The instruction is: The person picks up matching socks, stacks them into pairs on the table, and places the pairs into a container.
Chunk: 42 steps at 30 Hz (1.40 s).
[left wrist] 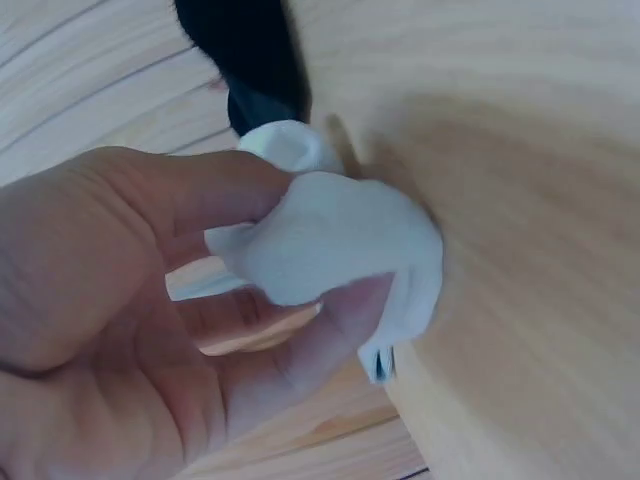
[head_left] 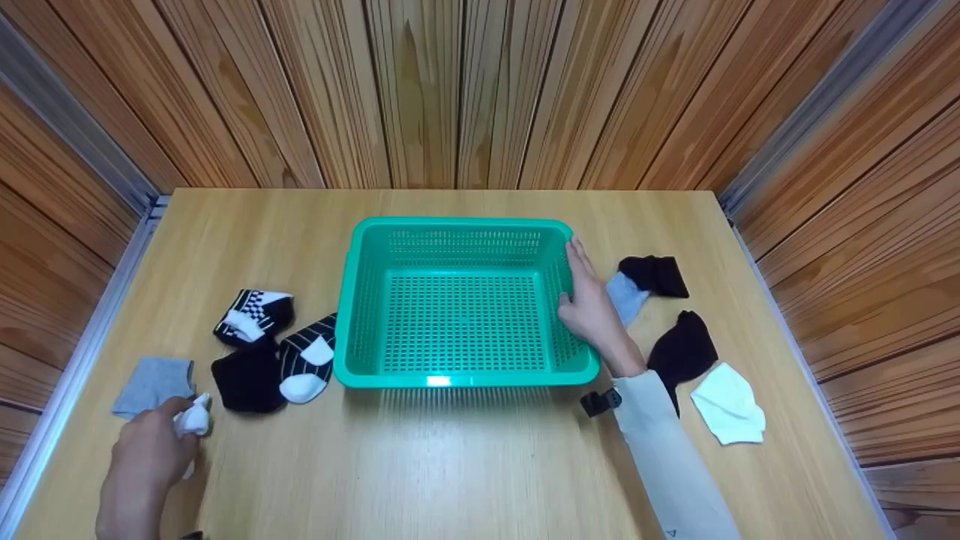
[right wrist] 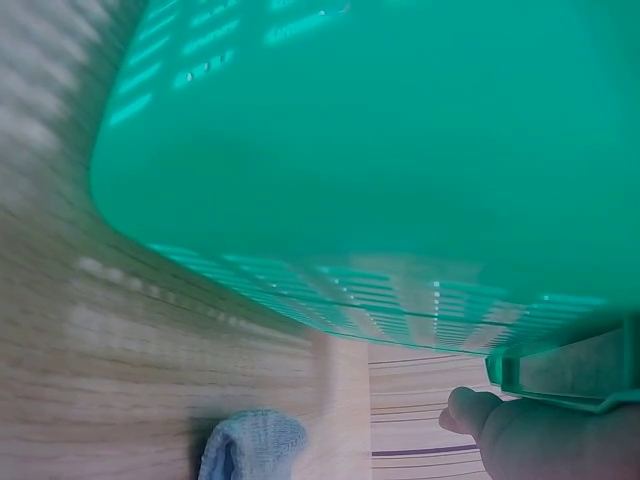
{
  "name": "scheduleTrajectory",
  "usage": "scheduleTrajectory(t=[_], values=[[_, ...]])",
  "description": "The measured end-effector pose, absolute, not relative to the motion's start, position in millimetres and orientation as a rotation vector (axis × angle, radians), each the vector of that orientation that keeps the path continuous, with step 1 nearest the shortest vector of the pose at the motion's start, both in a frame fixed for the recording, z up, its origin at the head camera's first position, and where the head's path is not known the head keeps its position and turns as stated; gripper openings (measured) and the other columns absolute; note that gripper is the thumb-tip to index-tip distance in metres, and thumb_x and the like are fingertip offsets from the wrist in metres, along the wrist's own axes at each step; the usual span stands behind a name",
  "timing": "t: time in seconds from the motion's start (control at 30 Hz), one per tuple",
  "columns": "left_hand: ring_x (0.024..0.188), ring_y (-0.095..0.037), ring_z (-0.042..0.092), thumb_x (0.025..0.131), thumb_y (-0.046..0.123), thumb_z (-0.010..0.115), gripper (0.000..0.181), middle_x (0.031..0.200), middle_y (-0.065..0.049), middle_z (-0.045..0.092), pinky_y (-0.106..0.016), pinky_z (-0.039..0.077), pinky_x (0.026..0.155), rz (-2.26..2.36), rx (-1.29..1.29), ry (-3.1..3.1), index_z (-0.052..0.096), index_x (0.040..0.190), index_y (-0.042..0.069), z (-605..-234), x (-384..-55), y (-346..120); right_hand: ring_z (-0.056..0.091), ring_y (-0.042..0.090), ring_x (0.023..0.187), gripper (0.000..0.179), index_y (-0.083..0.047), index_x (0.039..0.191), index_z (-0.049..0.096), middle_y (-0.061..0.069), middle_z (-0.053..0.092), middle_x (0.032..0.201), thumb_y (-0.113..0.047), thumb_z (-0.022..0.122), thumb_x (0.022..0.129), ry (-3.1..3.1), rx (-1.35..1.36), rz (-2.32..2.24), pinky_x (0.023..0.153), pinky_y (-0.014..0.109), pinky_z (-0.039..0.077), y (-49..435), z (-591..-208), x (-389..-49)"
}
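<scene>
Between the thumb and fingers of my left hand (head_left: 150, 454) is a bunched white sock (left wrist: 340, 235), pinched low over the table at the left. A folded grey sock (head_left: 154, 381) lies just beyond that hand. In the middle stands a green plastic basket (head_left: 510, 379) with slotted walls and a bare bottom. My right hand (head_left: 596, 311) grips its right rim, thumb on the inner side and fingers along the outside. The right wrist view shows the basket wall close up, with part of the hand at the rim.
Left of the basket lie a checkered sock (head_left: 279, 311), a black sock (head_left: 249, 381) and a striped sock (head_left: 311, 367). To the right are a light blue sock (head_left: 625, 298), two black socks (head_left: 654, 276) and a pale sock (head_left: 729, 406). Wooden walls (head_left: 435, 97) enclose the table.
</scene>
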<state>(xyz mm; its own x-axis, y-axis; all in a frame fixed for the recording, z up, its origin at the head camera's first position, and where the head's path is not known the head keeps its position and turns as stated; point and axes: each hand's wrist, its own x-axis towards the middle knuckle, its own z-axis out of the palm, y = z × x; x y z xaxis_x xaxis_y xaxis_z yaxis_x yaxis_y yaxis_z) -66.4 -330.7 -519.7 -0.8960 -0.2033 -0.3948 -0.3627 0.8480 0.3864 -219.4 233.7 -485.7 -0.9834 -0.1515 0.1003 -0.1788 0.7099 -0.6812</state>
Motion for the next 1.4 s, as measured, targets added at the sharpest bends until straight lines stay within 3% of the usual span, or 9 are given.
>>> scheduleTrajectory(t=[0.13, 0.33, 0.57, 0.73, 0.8, 1.0, 1.4], values=[[0.079, -0.037, 0.065, 0.095, 0.001, 0.061, 0.046, 0.121, -0.048, 0.056, -0.037, 0.054, 0.055, 0.719, -0.402, 2.735, 0.051, 0.139, -0.012, -516.0, -60.5, -330.5, 0.018, 0.032, 0.164, 0.088, -0.004, 0.168, 0.012, 0.01, 0.005, 0.179, 0.014, 0.048, 0.09, -2.872, 0.277, 1.144, 0.118, 0.046, 0.037, 234.3, -485.8, -220.1], [0.067, -0.024, 0.064, 0.096, -0.003, 0.056, 0.047, 0.122, -0.048, 0.056, -0.034, 0.052, 0.053, 0.751, -0.431, 2.722, 0.052, 0.141, -0.01, -515.1, -59.6, -325.6, 0.015, 0.031, 0.165, 0.087, -0.006, 0.168, 0.012, 0.008, 0.004, 0.179, 0.012, 0.049, 0.092, -2.882, 0.277, 1.133, 0.122, 0.047, 0.035, 235.5, -484.8, -220.5], [0.069, -0.026, 0.063, 0.098, -0.001, 0.058, 0.043, 0.119, -0.045, 0.059, -0.034, 0.052, 0.053, 0.746, -0.431, 2.772, 0.055, 0.14, -0.008, -515.2, -62.2, -321.5, 0.019, 0.032, 0.163, 0.086, -0.005, 0.168, 0.012, 0.009, 0.004, 0.179, 0.011, 0.05, 0.093, -2.878, 0.283, 1.124, 0.115, 0.047, 0.042, 236.6, -484.1, -220.1], [0.067, -0.029, 0.064, 0.096, -0.001, 0.059, 0.041, 0.112, -0.044, 0.063, -0.034, 0.051, 0.05, 0.748, -0.412, 2.844, 0.057, 0.136, -0.009, -512.2, -61.2, -318.4, 0.029, 0.033, 0.16, 0.086, -0.007, 0.168, 0.012, 0.008, 0.004, 0.179, 0.011, 0.05, 0.093, -2.88, 0.276, 1.126, 0.099, 0.043, 0.048, 235.9, -485.0, -219.8], [0.069, -0.03, 0.064, 0.096, -0.002, 0.06, 0.04, 0.113, -0.043, 0.063, -0.035, 0.051, 0.05, 0.751, -0.418, 2.857, 0.059, 0.135, -0.009, -510.0, -61.7, -315.8, 0.028, 0.032, 0.16, 0.086, -0.007, 0.168, 0.012, 0.008, 0.004, 0.179, 0.011, 0.05, 0.094, -2.885, 0.269, 1.126, 0.1, 0.043, 0.048, 235.8, -485.7, -219.5], [0.074, -0.037, 0.066, 0.092, -0.006, 0.064, 0.034, 0.109, -0.041, 0.066, -0.037, 0.052, 0.051, 0.758, -0.395, 2.995, 0.065, 0.126, -0.007, -503.5, -61.3, -303.0, 0.018, 0.032, 0.164, 0.085, -0.006, 0.168, 0.012, 0.008, 0.004, 0.179, 0.012, 0.048, 0.094, -2.883, 0.26, 1.143, 0.118, 0.047, 0.039, 234.8, -487.1, -218.1], [0.075, -0.032, 0.062, 0.092, -0.006, 0.067, 0.038, 0.108, -0.037, 0.069, -0.031, 0.045, 0.053, 0.823, -0.375, 3.113, 0.065, 0.129, -0.006, -491.1, -59.8, -272.6, 0.017, 0.029, 0.164, 0.085, -0.008, 0.169, 0.011, 0.006, 0.003, 0.18, 0.012, 0.048, 0.095, -2.884, 0.242, 1.164, 0.118, 0.045, 0.039, 233.2, -485.3, -219.2]])
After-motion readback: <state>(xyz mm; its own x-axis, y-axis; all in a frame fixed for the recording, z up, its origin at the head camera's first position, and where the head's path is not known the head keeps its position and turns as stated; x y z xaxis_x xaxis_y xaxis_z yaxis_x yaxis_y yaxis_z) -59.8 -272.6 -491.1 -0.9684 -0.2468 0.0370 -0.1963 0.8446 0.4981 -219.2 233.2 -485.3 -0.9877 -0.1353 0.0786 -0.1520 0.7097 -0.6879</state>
